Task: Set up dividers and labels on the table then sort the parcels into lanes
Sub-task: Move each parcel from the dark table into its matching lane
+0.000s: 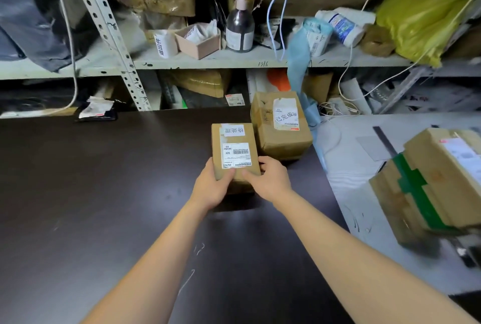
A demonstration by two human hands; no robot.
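A small brown parcel (234,146) with a handwritten label and a barcode sticker sits on the dark table (91,193), right of centre. My left hand (212,187) grips its near left corner, and my right hand (270,179) grips its near right corner. Just behind it to the right stands a bigger brown parcel (281,125) with a handwritten white label on top; the two boxes touch or nearly touch. At the right, on a white surface (346,180), lies a large carton (429,188) with green tape.
A metal shelf (208,62) runs behind the table, loaded with a pump bottle (239,26), a small open box (199,41), a labelled white roll (165,43), bags and cables. A yellow bag (421,11) sits top right. A dark packet (96,111) lies at the table's back left.
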